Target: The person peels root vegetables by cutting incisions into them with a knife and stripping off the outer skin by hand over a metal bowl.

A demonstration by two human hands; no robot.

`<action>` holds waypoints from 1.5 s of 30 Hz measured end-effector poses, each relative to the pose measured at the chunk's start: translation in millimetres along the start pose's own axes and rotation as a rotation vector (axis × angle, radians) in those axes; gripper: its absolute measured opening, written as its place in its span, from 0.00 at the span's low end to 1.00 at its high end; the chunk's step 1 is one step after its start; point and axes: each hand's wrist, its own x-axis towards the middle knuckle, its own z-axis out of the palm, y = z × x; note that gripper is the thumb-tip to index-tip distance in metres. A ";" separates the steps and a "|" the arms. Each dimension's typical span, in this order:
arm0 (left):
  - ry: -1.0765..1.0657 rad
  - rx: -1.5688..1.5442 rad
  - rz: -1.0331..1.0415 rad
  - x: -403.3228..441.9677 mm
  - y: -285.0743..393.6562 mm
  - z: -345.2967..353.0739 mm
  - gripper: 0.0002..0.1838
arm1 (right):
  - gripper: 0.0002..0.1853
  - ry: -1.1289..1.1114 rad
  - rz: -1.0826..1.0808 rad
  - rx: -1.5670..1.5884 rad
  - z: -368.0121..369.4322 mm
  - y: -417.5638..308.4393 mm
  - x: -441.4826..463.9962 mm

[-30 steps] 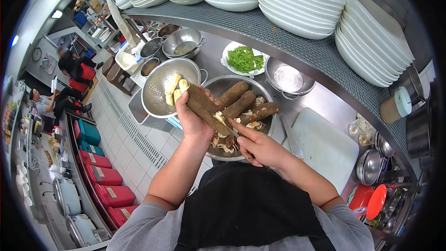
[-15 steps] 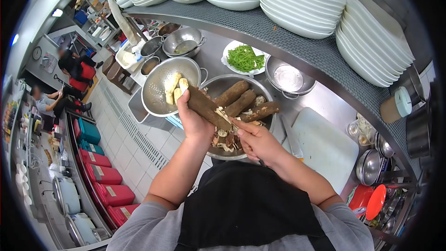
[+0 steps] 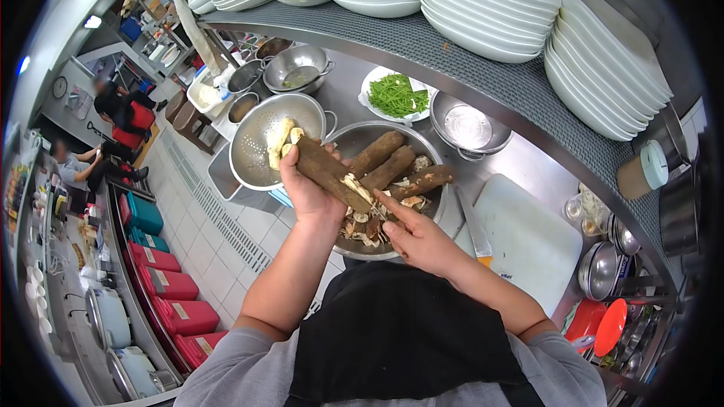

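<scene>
My left hand (image 3: 311,188) is wrapped round a thick brown cassava root (image 3: 329,173), tilted over a large steel bowl (image 3: 332,136). Pale flesh shows at the root's lower end, where some skin is cut away. At that end my right hand (image 3: 422,235) is closed on a small knife (image 3: 379,211), its forefinger stretched along the root. Most of the knife is hidden by the fingers. Several unpeeled roots (image 3: 391,168) and loose peelings (image 3: 369,234) lie in the bowl. Beside it, a steel colander (image 3: 253,132) holds peeled yellowish pieces (image 3: 280,143).
Right of the bowl are a larger knife (image 3: 475,226) and a white cutting board (image 3: 528,237). Behind stand a plate of cut greens (image 3: 398,96) and a steel pan (image 3: 467,124). A shelf (image 3: 377,26) with stacked white dishes overhangs the counter. Two people sit far left.
The root has turned slightly in my left hand, which has shifted a little left and down. My right hand has rolled and its fingers have moved slightly; more pale flesh shows.
</scene>
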 end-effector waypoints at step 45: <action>0.057 0.086 0.038 -6.2 -3.7 6.3 0.27 | 0.27 0.153 -0.174 -0.345 4.3 -1.5 -2.5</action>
